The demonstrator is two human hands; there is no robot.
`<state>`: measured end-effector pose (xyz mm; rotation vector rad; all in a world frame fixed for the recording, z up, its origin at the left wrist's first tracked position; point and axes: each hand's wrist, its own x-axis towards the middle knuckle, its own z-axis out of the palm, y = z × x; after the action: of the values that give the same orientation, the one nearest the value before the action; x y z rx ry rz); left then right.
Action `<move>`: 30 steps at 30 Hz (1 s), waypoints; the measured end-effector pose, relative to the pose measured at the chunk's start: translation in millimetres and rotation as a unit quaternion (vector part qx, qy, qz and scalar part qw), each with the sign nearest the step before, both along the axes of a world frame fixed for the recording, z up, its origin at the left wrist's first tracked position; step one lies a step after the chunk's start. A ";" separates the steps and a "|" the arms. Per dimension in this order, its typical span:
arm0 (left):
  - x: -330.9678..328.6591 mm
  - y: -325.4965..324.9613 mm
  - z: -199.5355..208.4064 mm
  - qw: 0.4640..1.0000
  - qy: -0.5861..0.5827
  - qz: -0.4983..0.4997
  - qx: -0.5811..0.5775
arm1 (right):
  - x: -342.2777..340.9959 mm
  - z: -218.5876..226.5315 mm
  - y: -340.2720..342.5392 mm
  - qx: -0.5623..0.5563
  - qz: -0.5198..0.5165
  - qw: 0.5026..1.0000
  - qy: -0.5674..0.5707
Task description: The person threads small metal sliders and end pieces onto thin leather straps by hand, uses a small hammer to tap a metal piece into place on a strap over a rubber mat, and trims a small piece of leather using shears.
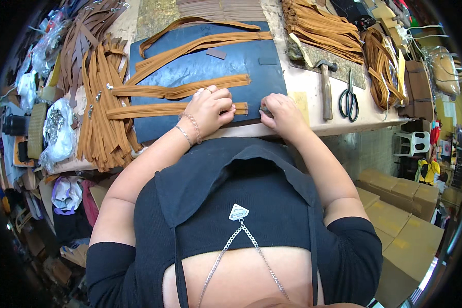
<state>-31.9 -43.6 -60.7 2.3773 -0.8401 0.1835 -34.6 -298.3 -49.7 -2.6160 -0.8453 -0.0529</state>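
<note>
- Counting two separate brown zipper strips on the near half of the dark mat point(190, 69), the near strip point(149, 110) and the second strip point(164, 92), with overlapping strips point(231, 38) farther off, too crossed to number.
- Counting also two dark tabs point(216, 53), one hammer point(326, 92), one pair of scissors point(349, 102).
- Running the near strip's long axis left to right, pointing one end toward the right hand point(283, 114), overhanging the mat's left edge.
- Resting the left hand point(209, 109) on it, with fingers curled nearly closed; not showing whether gripping.
- Pinching a small, half-hidden dark piece point(265, 109) in the right hand, just right of that end.
- Covering part of the near strip with the left hand; crowding the left with a brown bundle point(105, 133); keeping hammer and scissors right.
</note>
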 end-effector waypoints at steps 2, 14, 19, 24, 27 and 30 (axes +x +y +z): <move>0.0 -0.7 0.5 1.000 -0.001 -0.007 0.002 | 0.7 3.8 8.1 0.014 -0.002 1.000 0.010; -1.8 -1.5 0.8 1.000 -0.006 -0.002 -0.006 | 5.7 9.4 14.1 0.027 0.001 0.999 0.026; -2.1 -2.7 3.1 1.000 -0.009 0.002 -0.005 | 7.0 2.5 31.1 0.047 0.031 0.998 0.020; -2.0 -2.3 1.2 1.000 -0.015 0.011 -0.016 | 4.2 8.0 9.0 0.004 0.008 1.000 0.028; -0.9 -2.9 2.9 1.000 -0.013 0.000 -0.010 | 10.3 1.3 22.9 0.052 0.013 0.998 0.023; -0.9 -3.9 3.2 1.000 -0.020 0.001 -0.007 | 8.5 2.3 37.3 0.048 0.030 0.998 0.015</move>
<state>-32.8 -47.5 -57.5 2.3687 -0.8525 0.2386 -26.1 -261.0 -47.4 -2.4949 -0.8894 -0.0361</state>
